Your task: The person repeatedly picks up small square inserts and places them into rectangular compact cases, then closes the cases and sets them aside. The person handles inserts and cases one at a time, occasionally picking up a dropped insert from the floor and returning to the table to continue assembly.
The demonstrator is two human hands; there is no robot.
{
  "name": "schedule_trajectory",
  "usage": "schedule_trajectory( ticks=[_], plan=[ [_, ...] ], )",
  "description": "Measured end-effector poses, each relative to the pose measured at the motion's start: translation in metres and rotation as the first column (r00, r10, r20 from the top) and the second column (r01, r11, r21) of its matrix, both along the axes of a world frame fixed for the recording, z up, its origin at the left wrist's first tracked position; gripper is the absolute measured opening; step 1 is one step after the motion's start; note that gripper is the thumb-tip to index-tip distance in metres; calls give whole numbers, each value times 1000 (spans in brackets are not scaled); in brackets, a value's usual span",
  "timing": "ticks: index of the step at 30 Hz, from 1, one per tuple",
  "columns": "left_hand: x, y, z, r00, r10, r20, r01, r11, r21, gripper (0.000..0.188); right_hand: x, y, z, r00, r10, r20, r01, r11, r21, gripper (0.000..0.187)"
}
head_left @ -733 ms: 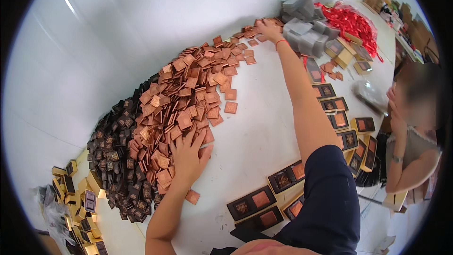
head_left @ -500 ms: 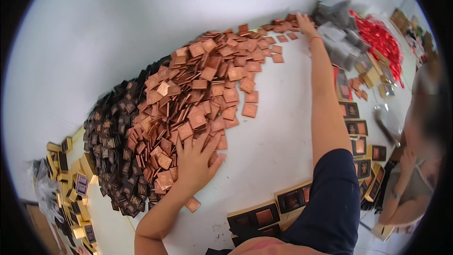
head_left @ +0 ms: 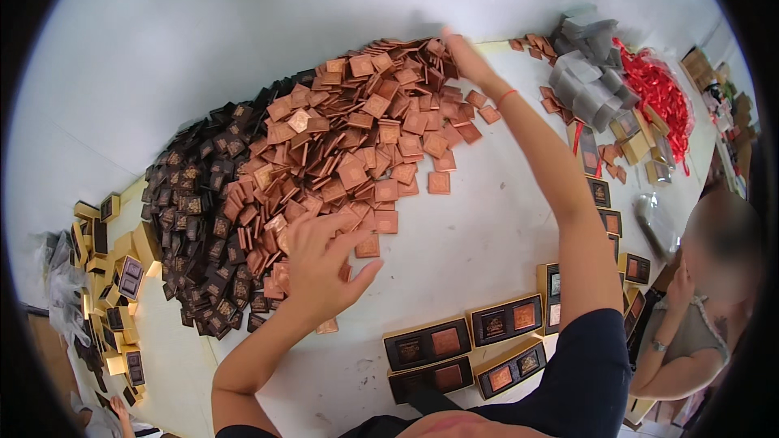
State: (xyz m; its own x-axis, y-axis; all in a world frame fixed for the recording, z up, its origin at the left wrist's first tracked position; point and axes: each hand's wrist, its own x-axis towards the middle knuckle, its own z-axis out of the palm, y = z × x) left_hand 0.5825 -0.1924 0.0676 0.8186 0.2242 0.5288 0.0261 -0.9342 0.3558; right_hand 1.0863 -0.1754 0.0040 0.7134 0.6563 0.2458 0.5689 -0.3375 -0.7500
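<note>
A large heap of flat, square copper-coloured pieces (head_left: 350, 170), like foil-wrapped chocolates, spreads over the white table. Its left side meets a heap of similar dark brown squares (head_left: 191, 203). My left hand (head_left: 324, 268) hovers at the near edge of the copper heap, fingers spread and nothing in them. At the heap's far right end, my right hand (head_left: 469, 58) reaches out edgewise against the copper squares. Its fingers look stretched out, though blurred and partly hidden. Close to my body stand gold-edged boxes (head_left: 428, 345) with copper and dark squares in their windows.
Beyond my right arm lie grey wrapped bundles (head_left: 588, 85), red ribbons (head_left: 656, 101) and a clear plastic bag (head_left: 656, 223). A person (head_left: 690, 341) sits at the right. More gold boxes (head_left: 122, 276) are piled at the left, with another person's hand (head_left: 120, 407) below them.
My right hand has swept left from the table's far right, and copper squares there are bunched nearer the heap. My left hand has lifted slightly off the heap. The view has shifted.
</note>
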Motion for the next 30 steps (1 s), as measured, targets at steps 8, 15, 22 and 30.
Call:
schedule_trajectory(
  ticks=[8,15,22,30],
  plan=[
    [-70,24,-26,976,-38,-214,59,994,90,88,-20,-23,-12,947,50,317,-60,998,21,65],
    [26,21,-40,959,-118,-258,155,980,128,74,-62,30,-18,978,178,109,-186,980,68,62],
    [2,51,-42,934,-85,-347,141,980,138,66,-103,56,-24,936,343,82,-352,913,204,49],
    [-48,88,-49,969,-35,-245,84,978,192,68,-179,102,-25,882,450,143,-471,824,316,40]
  ],
)
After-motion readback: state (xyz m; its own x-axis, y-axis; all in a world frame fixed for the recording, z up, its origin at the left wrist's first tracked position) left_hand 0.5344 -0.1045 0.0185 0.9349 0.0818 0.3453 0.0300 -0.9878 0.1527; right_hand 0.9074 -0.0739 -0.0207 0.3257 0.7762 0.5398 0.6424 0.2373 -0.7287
